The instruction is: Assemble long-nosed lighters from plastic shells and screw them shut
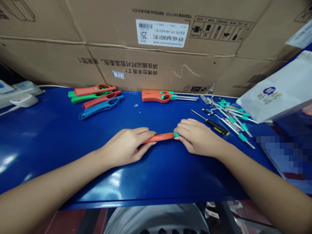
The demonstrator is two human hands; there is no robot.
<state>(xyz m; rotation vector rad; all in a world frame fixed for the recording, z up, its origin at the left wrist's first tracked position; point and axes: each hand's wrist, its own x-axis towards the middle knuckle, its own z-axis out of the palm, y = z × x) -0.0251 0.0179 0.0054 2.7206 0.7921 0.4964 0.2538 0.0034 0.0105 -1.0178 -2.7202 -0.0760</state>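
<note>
Orange lighter body in both hands, cardboard carton behind.

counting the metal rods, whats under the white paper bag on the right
At its lower edge, metal rods with teal collars reach in under the white paper bag on the blue bench. Anything further beneath is covered by the bag.

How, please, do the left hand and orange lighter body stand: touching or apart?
Touching: the head view shows the left hand gripping the orange lighter body.

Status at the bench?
Left hand and right hand both gripping orange lighter body. Teal end at right hand. Screwdriver lying beside right hand, not touching.
</note>
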